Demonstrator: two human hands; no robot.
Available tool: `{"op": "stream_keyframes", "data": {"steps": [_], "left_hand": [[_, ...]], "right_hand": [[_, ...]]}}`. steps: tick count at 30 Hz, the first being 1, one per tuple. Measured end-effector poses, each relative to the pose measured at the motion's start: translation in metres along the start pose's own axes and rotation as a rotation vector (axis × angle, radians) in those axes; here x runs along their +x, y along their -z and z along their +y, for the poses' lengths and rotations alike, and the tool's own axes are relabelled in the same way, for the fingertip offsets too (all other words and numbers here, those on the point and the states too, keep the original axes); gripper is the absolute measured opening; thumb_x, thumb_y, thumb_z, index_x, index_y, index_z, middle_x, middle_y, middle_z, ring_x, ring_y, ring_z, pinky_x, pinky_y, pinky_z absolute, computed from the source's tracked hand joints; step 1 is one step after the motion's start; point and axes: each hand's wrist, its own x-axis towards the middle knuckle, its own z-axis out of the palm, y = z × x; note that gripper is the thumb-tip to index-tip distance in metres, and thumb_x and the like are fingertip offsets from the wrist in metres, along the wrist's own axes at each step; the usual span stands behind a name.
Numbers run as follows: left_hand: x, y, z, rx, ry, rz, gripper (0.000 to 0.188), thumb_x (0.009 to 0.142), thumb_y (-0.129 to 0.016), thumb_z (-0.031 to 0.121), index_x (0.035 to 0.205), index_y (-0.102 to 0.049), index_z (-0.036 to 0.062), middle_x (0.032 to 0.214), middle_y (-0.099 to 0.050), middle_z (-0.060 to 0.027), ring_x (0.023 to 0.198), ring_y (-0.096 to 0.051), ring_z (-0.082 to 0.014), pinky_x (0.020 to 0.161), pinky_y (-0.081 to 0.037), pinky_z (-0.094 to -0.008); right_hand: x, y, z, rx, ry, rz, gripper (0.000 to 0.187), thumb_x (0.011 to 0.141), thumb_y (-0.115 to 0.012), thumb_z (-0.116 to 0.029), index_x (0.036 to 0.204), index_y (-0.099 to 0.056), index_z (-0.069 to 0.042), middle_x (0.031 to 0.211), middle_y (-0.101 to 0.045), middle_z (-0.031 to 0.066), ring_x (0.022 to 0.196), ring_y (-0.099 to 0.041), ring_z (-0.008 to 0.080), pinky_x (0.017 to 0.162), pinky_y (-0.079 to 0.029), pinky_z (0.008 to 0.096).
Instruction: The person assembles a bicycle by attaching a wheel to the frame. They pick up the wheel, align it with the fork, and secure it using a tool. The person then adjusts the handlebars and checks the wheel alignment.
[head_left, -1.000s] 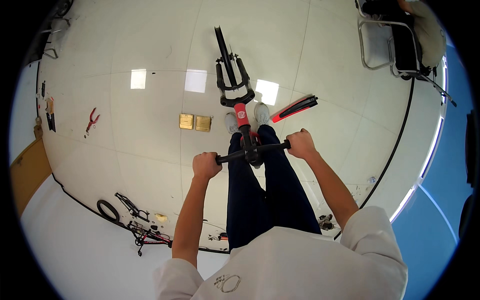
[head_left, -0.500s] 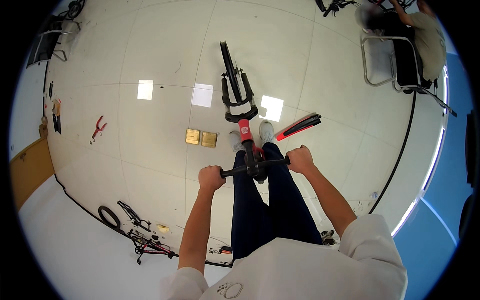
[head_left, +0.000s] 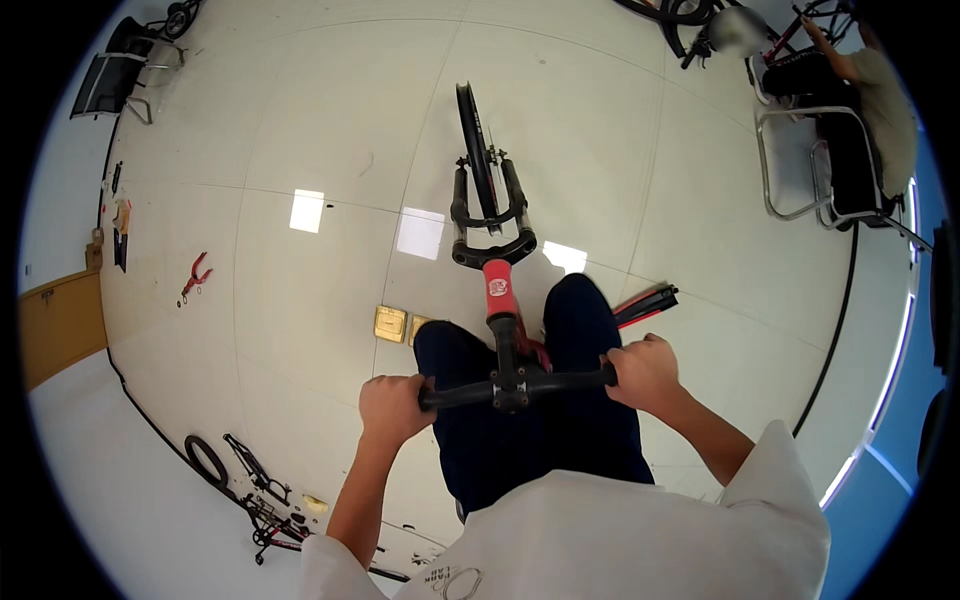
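Note:
Both of my hands are wrapped round the ends of a black bicycle handlebar (head_left: 460, 395), its middle clamped to a stem above my bent legs. My left hand (head_left: 395, 408) closes on the left end and my right hand (head_left: 645, 375) on the right end. Ahead of the bar, a red head tube (head_left: 498, 288) leads to a black suspension fork (head_left: 495, 250). Between the fork legs stands a narrow black wheel (head_left: 477, 150), seemingly a bare rim without a tyre. Most of the frame behind the head tube is hidden by the bar and my legs.
Gold square tins (head_left: 390, 324) sit left of my knees, and red-handled pliers (head_left: 197, 275) lie farther left. A black-and-red long part (head_left: 648, 305) is at right. Bike parts and a tyre (head_left: 206, 460) lie lower left. Another person sits on a chair (head_left: 800, 214) at far right.
My knees have bent and come forward, now covering part of the tins and the black-and-red part. The handlebar and both hands appear lower and larger in view, the grip unchanged.

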Motion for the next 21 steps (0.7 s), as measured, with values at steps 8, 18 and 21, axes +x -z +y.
{"op": "stream_keyframes", "data": {"steps": [8, 18, 21], "left_hand": [[-0.007, -0.024, -0.011, 0.023, -0.109, 0.244, 0.033, 0.069, -0.072, 0.029, 0.049, -0.054, 0.0099, 0.044, -0.047, -0.011, 0.042, -0.049, -0.0324, 0.043, -0.035, -0.0407], [0.031, -0.022, -0.023, 0.069, -0.105, 0.348, 0.024, 0.067, -0.071, 0.027, 0.055, -0.06, 0.0091, 0.047, -0.052, -0.0093, 0.044, -0.053, -0.033, 0.046, -0.041, -0.0389], [0.051, -0.02, -0.036, 0.071, -0.045, 0.426, 0.025, 0.063, -0.071, 0.03, 0.051, -0.061, 0.0108, 0.043, -0.05, -0.0089, 0.042, -0.053, -0.0321, 0.045, -0.04, -0.0386]], "right_hand": [[-0.009, 0.0, 0.003, 0.025, 0.146, 0.129, 0.015, 0.072, -0.064, -0.026, 0.077, -0.068, -0.011, 0.056, -0.06, 0.0059, 0.054, -0.062, 0.0258, 0.057, -0.046, 0.0364], [0.021, -0.012, 0.001, -0.033, 0.14, 0.437, 0.032, 0.079, -0.061, -0.029, 0.055, -0.056, -0.008, 0.047, -0.054, 0.0066, 0.041, -0.052, 0.028, 0.048, -0.044, 0.0368], [0.046, 0.004, 0.0, -0.08, 0.109, 0.387, 0.025, 0.075, -0.062, -0.031, 0.062, -0.063, -0.009, 0.05, -0.057, 0.0094, 0.046, -0.058, 0.0296, 0.049, -0.047, 0.0392]]}}
